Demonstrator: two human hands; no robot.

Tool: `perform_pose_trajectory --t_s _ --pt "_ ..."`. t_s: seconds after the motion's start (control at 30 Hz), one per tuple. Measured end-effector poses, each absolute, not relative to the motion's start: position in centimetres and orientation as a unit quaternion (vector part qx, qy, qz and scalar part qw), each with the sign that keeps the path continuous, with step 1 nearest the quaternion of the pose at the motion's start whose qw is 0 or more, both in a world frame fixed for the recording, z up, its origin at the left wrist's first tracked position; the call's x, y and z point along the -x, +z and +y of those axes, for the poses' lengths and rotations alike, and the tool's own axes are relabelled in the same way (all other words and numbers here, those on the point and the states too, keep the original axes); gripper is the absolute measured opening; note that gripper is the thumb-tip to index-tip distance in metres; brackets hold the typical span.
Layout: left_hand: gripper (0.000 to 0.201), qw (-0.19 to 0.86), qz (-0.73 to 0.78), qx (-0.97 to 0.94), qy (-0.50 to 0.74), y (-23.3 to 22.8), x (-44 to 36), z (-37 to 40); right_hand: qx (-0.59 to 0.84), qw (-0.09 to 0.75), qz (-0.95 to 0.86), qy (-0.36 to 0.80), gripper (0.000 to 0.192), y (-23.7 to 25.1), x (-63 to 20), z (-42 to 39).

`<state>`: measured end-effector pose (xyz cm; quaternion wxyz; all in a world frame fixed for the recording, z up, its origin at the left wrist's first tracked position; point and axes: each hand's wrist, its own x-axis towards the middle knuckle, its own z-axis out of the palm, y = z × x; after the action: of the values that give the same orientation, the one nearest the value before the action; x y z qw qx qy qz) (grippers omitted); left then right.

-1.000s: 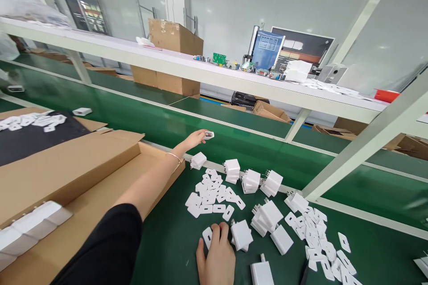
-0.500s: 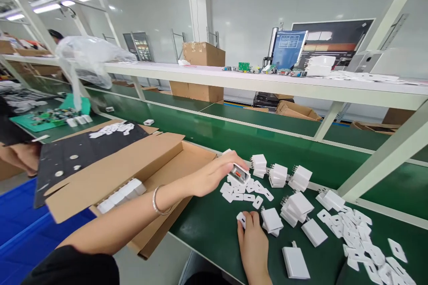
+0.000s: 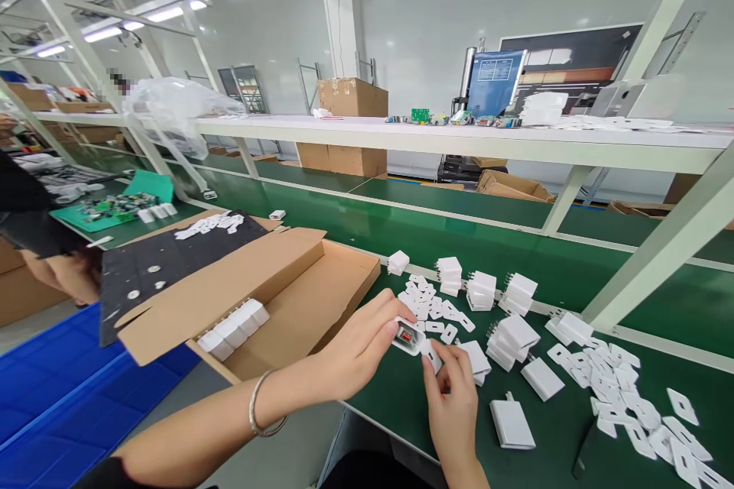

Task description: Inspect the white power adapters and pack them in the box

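My left hand grips a white charger housing whose open end faces me, with a red part showing inside. Between the thumb and fingers of my right hand is a small white cover plate with a slot, held close beside the housing's open end. Whether the two touch is hard to tell. Just behind both hands lies a loose pile of similar cover plates. White chargers with metal prongs stand in stacks to the right of my right hand.
An open cardboard box with a row of white chargers stands at left. More plates and a dark thin tool lie at right. A shelf crosses behind the green bench. Another person stands far left.
My left hand has brought the housing down and nearer to me. My right hand has lifted the cover plate off the bench up to the housing. The view has shifted slightly.
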<state>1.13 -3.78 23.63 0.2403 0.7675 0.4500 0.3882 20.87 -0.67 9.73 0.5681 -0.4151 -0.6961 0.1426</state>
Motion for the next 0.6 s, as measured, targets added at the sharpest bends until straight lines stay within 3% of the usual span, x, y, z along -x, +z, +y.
perform_pose_trajectory --t_s 0.17,0.43,0.6 --pt "0.045 0.313 0.493 -0.730 0.356 21.6 -1.9 -4.5 0.317 0.593 -0.730 0.121 0.023 14.4 -21.2 -2.6" --pt "0.042 0.373 0.475 -0.705 0.371 19.3 -3.2 -5.1 0.278 0.553 -0.775 0.126 0.030 14.9 -21.1 -2.6" --pt "0.044 0.361 0.469 -0.699 0.401 18.2 -3.6 -5.2 0.313 0.540 -0.744 0.239 0.030 14.6 -21.3 -2.9"
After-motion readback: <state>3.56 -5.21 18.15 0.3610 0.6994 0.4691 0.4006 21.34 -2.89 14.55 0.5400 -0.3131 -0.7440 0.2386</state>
